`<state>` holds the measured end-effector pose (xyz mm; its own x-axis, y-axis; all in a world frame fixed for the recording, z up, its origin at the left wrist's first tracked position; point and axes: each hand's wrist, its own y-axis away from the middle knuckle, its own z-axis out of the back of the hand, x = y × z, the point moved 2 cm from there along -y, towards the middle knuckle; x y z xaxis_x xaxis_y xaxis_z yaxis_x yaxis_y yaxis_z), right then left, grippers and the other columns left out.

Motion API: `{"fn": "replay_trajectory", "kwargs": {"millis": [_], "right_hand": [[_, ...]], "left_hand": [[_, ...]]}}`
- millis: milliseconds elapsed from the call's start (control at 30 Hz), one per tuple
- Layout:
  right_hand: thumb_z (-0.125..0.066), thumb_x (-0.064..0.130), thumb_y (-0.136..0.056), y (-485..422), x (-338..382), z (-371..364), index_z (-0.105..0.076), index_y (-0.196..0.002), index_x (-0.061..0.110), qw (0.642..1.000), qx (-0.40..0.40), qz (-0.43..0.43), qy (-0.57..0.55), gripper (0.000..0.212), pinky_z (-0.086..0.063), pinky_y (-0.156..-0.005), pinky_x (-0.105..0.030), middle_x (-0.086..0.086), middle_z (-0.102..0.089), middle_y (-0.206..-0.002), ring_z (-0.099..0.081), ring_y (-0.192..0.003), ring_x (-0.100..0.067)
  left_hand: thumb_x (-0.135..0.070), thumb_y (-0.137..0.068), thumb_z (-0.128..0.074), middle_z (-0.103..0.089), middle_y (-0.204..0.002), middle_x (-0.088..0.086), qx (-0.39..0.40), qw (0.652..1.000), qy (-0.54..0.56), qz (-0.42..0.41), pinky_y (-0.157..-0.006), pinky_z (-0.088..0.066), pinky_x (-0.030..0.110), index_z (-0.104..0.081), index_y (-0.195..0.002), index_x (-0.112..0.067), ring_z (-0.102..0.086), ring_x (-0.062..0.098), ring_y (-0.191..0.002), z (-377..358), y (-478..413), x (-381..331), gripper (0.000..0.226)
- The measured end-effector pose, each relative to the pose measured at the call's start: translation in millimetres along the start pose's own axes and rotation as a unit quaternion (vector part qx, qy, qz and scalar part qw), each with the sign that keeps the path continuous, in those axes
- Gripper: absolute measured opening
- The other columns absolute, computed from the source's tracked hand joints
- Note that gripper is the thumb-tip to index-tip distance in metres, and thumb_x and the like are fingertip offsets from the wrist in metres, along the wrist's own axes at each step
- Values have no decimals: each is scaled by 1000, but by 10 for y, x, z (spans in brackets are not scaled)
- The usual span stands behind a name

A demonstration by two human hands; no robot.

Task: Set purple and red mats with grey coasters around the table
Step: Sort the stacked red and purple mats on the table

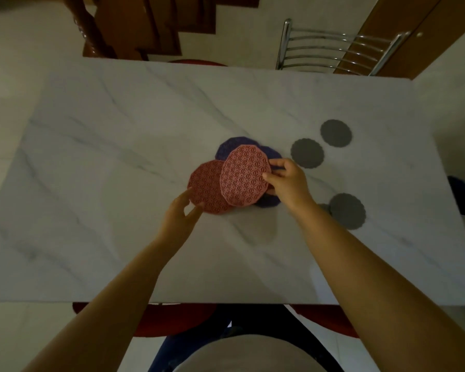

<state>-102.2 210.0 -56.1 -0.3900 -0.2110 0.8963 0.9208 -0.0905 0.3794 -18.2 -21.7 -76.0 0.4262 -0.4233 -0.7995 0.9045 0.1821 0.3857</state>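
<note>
Pinching from my remote seat: the right hand (285,183) holds the upper red mat (244,175) by its right edge, thumb on top and fingers curled under, and the mat is tilted up a little off the pile. The left hand (181,213) pinches the lower red mat (206,187) at its near-left edge, with the thumb on the rim and a finger beneath. The upper red mat overlaps the right part of the lower one. Under both I see purple mats (228,151). One pokes out at the far side, and more purple shows by the right hand's fingers and below the wrist; I cannot tell how many there are.

The whole pile sits near the middle of the marble table (91,157). Right of the pile lie grey coasters (307,153), flat on the table and apart from each other: two at the far right and one nearer, just beside the right forearm. A grey patch shows at that forearm's edge; I cannot tell what it is.

Past the far edge stands a chrome chair back (333,49). Red seat cushions (172,318) show under the near edge.
</note>
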Motion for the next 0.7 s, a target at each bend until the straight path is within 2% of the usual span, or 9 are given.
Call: {"fn": "replay_trajectory", "kwargs": {"millis": [67,133,267,433,600,700], "right_hand": [[-63,6,-85,131,31,0,-56,-98,22,997,31,-15,-75,22,-59,-63,-26,-6,-67,-99,-68,-86,-17],[-63,5,-85,235,35,-13,-56,-106,16,992,55,-34,-110,24,-59,-64,-28,-9,-67,-100,-68,-86,-19],[-62,3,-85,366,3,-100,-57,-107,13,987,91,-54,-124,24,-60,-66,-29,-8,-67,-97,-67,-81,-20],[-61,4,-86,440,-60,-172,-56,-96,21,991,96,-54,-74,20,-56,-58,-23,-4,-67,-91,-67,-74,-13],[-60,2,-86,476,-78,-294,-53,-102,15,991,109,-68,-45,21,-57,-60,-26,-8,-63,-94,-65,-75,-16],[-60,2,-87,510,-102,-401,-51,-112,10,987,132,-85,-34,28,-58,-65,-30,-9,-62,-97,-64,-77,-17]], "left_hand": [[-14,-93,-58,-60,-125,6,2,993,112,24,-98,-45,36,-51,-132,-9,-56,19,-113,33,14,-16,40],[-18,-94,-57,-65,-109,-7,22,981,188,45,-83,-48,25,-55,-124,-19,-61,6,-97,90,31,-29,30],[-21,-96,-53,-73,-90,-2,48,948,302,87,-74,-53,29,-65,-106,-17,-70,12,-81,194,45,22,17],[-10,-96,-52,-74,-79,0,44,949,303,77,-68,-56,25,-67,-100,-16,-70,11,-70,235,109,161,17],[-5,-93,-54,-72,-75,1,37,933,347,89,-68,-59,29,-66,-99,-11,-69,15,-68,258,160,282,14],[-4,-94,-52,-70,-76,1,29,922,373,97,-63,-59,29,-64,-96,-13,-70,15,-67,280,215,336,15]]}}
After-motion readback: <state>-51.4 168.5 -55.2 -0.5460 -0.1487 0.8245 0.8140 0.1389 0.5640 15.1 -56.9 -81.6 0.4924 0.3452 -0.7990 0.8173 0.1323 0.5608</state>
